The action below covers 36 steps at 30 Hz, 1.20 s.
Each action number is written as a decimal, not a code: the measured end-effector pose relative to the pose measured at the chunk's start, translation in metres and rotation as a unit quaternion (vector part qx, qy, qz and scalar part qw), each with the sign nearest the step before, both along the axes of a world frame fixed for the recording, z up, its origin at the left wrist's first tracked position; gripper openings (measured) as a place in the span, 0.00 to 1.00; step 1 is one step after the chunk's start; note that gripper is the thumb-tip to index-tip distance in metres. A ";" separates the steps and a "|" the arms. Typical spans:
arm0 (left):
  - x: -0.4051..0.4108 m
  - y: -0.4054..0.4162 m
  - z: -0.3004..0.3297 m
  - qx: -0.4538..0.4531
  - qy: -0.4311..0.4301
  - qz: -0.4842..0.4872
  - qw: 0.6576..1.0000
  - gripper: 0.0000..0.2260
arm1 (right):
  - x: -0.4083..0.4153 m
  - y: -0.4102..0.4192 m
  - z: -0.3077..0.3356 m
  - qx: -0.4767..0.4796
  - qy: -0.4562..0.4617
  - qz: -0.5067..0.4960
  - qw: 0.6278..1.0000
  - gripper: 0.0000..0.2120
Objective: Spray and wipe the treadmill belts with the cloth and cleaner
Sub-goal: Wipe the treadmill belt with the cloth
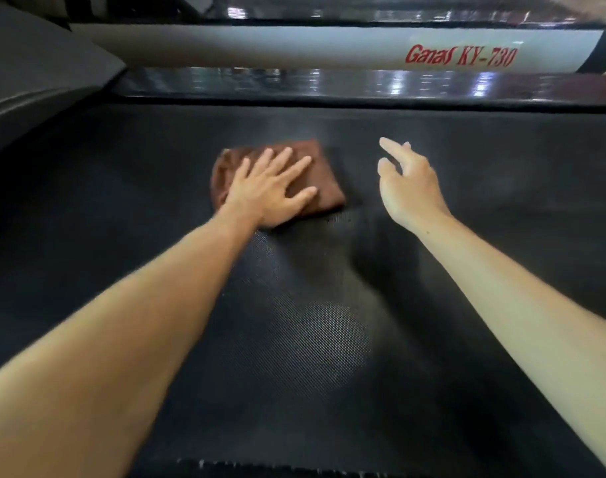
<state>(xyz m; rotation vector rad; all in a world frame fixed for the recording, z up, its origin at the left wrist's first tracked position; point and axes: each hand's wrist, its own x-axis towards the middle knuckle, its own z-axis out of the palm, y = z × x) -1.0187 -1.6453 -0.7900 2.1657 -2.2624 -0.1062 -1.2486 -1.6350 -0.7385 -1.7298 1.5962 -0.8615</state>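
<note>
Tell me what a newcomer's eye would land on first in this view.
First, the left hand pressed flat on a folded brown cloth in the middle of the black treadmill belt. Next, the right hand just beside it, empty, fingers loosely bent. Then the red lettering on the white side rail at the top.

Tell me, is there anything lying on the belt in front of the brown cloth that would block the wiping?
Nothing visible does. The left hand presses flat on the brown cloth, and the belt around it is bare. The right hand hovers beside the cloth, apart from it and holding nothing.
</note>
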 end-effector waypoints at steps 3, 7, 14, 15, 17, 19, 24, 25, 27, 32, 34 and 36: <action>0.062 0.058 0.004 0.003 -0.013 0.075 0.997 0.35 | 0.007 0.002 0.002 0.011 0.013 0.032 0.999 0.23; 0.047 0.161 0.007 0.004 -0.002 0.012 1.000 0.32 | 0.020 0.024 -0.008 -0.033 0.066 0.119 0.990 0.22; -0.039 0.174 -0.002 -0.005 0.062 -0.027 0.998 0.44 | 0.035 0.073 -0.021 -0.115 0.175 0.164 0.964 0.24; -0.033 0.173 -0.001 -0.002 0.099 -0.035 0.994 0.44 | 0.039 0.079 -0.022 -0.125 0.195 0.174 0.957 0.23; -0.016 0.174 0.004 0.001 0.192 -0.060 0.979 0.41 | 0.047 0.090 -0.025 -0.138 0.222 0.181 0.948 0.23; 0.005 0.181 0.000 -0.027 0.171 -0.098 0.980 0.36 | 0.052 0.103 -0.033 -0.128 0.257 0.173 0.942 0.25; 0.013 0.179 -0.006 -0.034 0.100 -0.116 0.988 0.33 | 0.045 0.108 -0.058 -0.127 0.324 0.148 0.926 0.28; 0.003 0.171 -0.005 -0.028 0.103 -0.118 0.987 0.34 | 0.037 0.102 -0.058 -0.134 0.331 0.138 0.924 0.28; -0.032 0.146 -0.005 -0.023 0.096 -0.125 0.987 0.35 | 0.001 0.085 -0.057 -0.128 0.350 0.112 0.921 0.28; -0.174 0.093 -0.004 -0.032 0.092 -0.163 0.982 0.39 | -0.139 0.054 -0.050 -0.071 0.424 0.053 0.901 0.30; -0.244 0.089 -0.004 -0.038 0.092 -0.174 0.980 0.39 | -0.204 0.057 -0.041 -0.028 0.468 0.035 0.882 0.30; -0.298 0.093 -0.002 -0.031 0.100 -0.184 0.977 0.36 | -0.251 0.067 -0.029 0.024 0.514 0.020 0.857 0.29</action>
